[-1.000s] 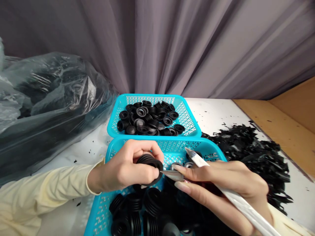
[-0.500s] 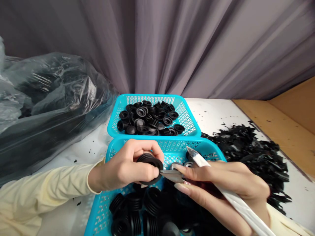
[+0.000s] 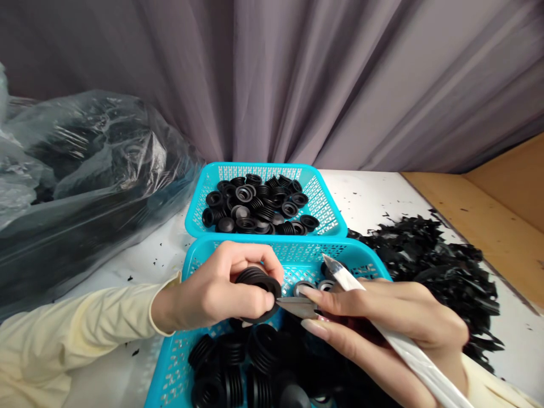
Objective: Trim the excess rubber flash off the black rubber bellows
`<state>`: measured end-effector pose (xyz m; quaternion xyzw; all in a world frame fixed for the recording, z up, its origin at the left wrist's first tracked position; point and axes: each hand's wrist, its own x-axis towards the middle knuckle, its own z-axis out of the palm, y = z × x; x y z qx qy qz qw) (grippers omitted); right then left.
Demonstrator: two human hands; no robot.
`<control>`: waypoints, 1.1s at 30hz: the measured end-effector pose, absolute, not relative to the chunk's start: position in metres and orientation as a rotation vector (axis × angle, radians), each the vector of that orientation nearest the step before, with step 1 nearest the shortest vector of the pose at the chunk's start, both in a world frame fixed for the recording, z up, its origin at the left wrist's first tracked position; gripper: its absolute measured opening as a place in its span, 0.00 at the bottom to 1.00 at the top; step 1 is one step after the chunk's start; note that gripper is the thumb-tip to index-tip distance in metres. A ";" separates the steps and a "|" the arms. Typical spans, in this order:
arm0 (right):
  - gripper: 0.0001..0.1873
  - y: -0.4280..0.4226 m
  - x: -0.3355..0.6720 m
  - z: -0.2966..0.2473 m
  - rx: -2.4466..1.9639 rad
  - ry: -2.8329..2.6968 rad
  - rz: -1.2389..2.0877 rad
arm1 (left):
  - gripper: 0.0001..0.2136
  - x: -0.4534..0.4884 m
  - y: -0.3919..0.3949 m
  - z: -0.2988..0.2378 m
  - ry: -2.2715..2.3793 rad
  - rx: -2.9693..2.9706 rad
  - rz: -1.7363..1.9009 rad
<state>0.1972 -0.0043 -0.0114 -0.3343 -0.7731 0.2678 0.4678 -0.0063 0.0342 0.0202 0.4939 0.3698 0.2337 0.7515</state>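
My left hand [image 3: 216, 292] is closed round a black ribbed rubber part [image 3: 257, 280], held over the near blue basket [image 3: 297, 252]. My right hand [image 3: 382, 323] grips a pair of scissors [image 3: 297, 306] wrapped in white tape, whose blades touch the part's flange at its right side. The taped handle [image 3: 408, 351] runs down to the lower right. Below both hands the near basket holds several more black ribbed parts [image 3: 255, 362].
A second blue basket [image 3: 327, 212] behind holds several black parts. A heap of black rubber trimmings [image 3: 429, 260] lies on the white table at the right. A large clear plastic bag [image 3: 85, 181] of black parts fills the left. A grey curtain hangs behind; a wooden board [image 3: 480, 215] is at far right.
Hardly anything differs. The scissor blades have edged slightly left against the part's flange, and my right hand has shifted a little.
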 end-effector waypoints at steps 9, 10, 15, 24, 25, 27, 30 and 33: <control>0.10 -0.006 0.202 -0.014 -0.828 -1.907 0.646 | 0.05 -0.007 0.036 0.021 0.815 1.074 0.479; 0.10 -0.006 0.203 -0.014 -0.828 -1.906 0.649 | 0.05 -0.007 0.036 0.021 0.816 1.073 0.477; 0.11 -0.006 0.202 -0.014 -0.829 -1.929 0.655 | 0.05 -0.007 0.036 0.020 0.817 1.071 0.467; 0.09 -0.004 0.200 -0.013 -0.811 -1.959 0.625 | 0.04 -0.006 0.036 0.021 0.837 1.074 0.453; 0.08 -0.004 0.200 -0.012 -0.808 -1.964 0.621 | 0.04 -0.006 0.036 0.021 0.840 1.070 0.454; 0.06 -0.004 0.200 -0.012 -0.804 -1.968 0.606 | 0.05 -0.006 0.036 0.020 0.845 1.062 0.455; 0.06 -0.004 0.201 -0.014 -0.802 -1.972 0.581 | 0.05 -0.005 0.037 0.020 0.855 1.059 0.450; 0.08 -0.005 0.201 -0.017 -0.792 -1.960 0.559 | 0.05 -0.005 0.037 0.020 0.862 1.065 0.440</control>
